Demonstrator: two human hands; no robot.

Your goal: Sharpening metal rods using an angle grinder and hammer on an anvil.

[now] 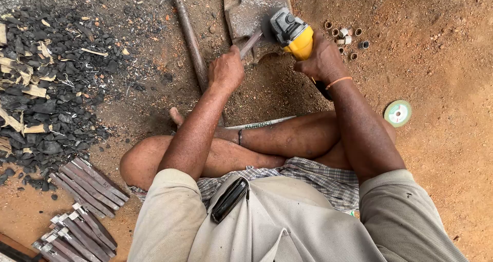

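Note:
I sit cross-legged on red dirt. My left hand (226, 69) is closed around a flat metal bar (251, 41) whose far end rests on a grey metal block (250, 9) set in the ground. My right hand (322, 62) grips a yellow and grey angle grinder (294, 32), its head held against the bar's tip at the block. The grinder's disc is mostly hidden behind the tool's guard.
A long metal rod (189, 36) lies left of the block. A charcoal heap (51, 82) fills the left side. Stacks of flat metal bars (90, 182) lie at lower left. Several small metal rings (345, 36) and a green grinding disc (398, 113) lie to the right.

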